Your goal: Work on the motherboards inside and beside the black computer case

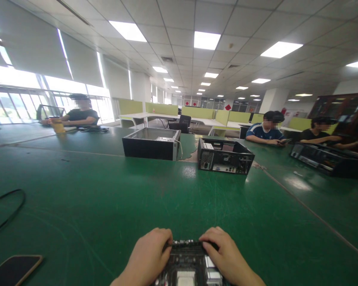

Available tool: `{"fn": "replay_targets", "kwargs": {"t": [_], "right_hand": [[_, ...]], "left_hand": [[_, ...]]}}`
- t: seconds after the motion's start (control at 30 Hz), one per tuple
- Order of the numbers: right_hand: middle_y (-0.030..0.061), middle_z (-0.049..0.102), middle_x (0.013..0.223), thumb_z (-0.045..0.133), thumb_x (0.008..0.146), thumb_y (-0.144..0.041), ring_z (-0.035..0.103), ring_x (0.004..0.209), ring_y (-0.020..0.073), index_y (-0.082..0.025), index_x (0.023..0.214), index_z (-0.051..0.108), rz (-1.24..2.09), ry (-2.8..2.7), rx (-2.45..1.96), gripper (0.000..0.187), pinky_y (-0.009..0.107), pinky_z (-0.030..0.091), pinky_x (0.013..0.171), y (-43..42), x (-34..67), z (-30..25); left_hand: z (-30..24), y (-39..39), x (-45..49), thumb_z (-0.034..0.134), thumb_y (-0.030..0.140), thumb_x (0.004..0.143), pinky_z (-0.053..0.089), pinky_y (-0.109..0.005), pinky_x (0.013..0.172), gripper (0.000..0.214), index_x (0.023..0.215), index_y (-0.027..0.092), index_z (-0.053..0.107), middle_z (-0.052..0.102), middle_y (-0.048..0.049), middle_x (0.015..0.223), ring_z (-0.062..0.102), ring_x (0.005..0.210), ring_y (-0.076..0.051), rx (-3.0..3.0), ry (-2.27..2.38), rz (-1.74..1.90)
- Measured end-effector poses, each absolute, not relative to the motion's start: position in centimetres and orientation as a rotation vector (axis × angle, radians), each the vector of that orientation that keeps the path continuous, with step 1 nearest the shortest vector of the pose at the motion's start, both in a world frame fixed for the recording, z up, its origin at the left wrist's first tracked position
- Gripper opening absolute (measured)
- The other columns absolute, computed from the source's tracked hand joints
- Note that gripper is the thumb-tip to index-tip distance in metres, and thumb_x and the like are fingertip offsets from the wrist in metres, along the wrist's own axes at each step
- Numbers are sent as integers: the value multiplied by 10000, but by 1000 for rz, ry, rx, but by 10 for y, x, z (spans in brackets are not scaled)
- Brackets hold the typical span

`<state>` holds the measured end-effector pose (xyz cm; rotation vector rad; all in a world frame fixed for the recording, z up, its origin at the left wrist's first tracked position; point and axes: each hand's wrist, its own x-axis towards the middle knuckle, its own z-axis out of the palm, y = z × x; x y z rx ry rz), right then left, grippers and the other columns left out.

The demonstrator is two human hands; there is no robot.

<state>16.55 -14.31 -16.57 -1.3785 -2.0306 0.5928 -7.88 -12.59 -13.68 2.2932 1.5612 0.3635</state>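
A dark circuit board (187, 264), like a computer motherboard, lies on the green table (107, 206) at the bottom centre, partly cut off by the frame edge. My left hand (147, 258) curls over its far left corner, fingers bent onto the board. My right hand (226, 256) does the same on the far right corner. Both hands grip the board's far edge.
A phone (13, 270) lies at the bottom left, near a black cable (8, 210). Two open computer cases (151, 143) (224, 156) stand mid-table, a third (328, 159) at the right. Three seated people sit at the far sides.
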Motion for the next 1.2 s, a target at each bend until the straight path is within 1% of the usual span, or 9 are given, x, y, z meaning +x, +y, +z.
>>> {"fn": "replay_targets", "kwargs": {"t": [0.23, 0.57, 0.67, 0.8, 1.2], "right_hand": [[2, 671, 919, 501, 867, -231, 558, 876, 160, -245, 920, 686, 594, -2043, -1403, 192, 283, 378, 824, -143, 165, -168], [-3, 668, 925, 521, 837, -227, 558, 899, 163, -243, 926, 676, 610, -2020, -1437, 179, 283, 373, 846, -142, 166, -171], [-9, 670, 923, 527, 830, -220, 559, 898, 158, -245, 926, 676, 607, -2019, -1435, 180, 286, 362, 874, -141, 167, -172], [-14, 671, 912, 530, 825, -212, 558, 891, 154, -249, 915, 682, 600, -2018, -1431, 181, 279, 366, 860, -141, 166, -171], [6, 667, 921, 523, 813, -217, 559, 899, 167, -234, 915, 682, 614, -2017, -1434, 189, 294, 372, 868, -143, 165, -166]], "left_hand": [[-135, -127, -78, 472, 170, 716, 363, -279, 711, 148, 790, 230, 585, 617, 3, 850, 545, 841, -170, 2283, 1558, 358], [-130, -127, -77, 470, 169, 712, 385, -286, 756, 204, 841, 236, 614, 623, -7, 890, 547, 888, -178, 2289, 1540, 320], [-134, -127, -80, 465, 161, 707, 384, -284, 757, 206, 831, 233, 612, 625, -6, 888, 546, 889, -176, 2293, 1532, 337], [-136, -127, -82, 467, 163, 704, 383, -284, 749, 194, 815, 231, 611, 626, -3, 880, 548, 876, -175, 2282, 1546, 338], [-134, -125, -82, 463, 168, 704, 387, -284, 751, 216, 836, 231, 624, 625, -11, 890, 547, 877, -178, 2297, 1549, 316]]}}
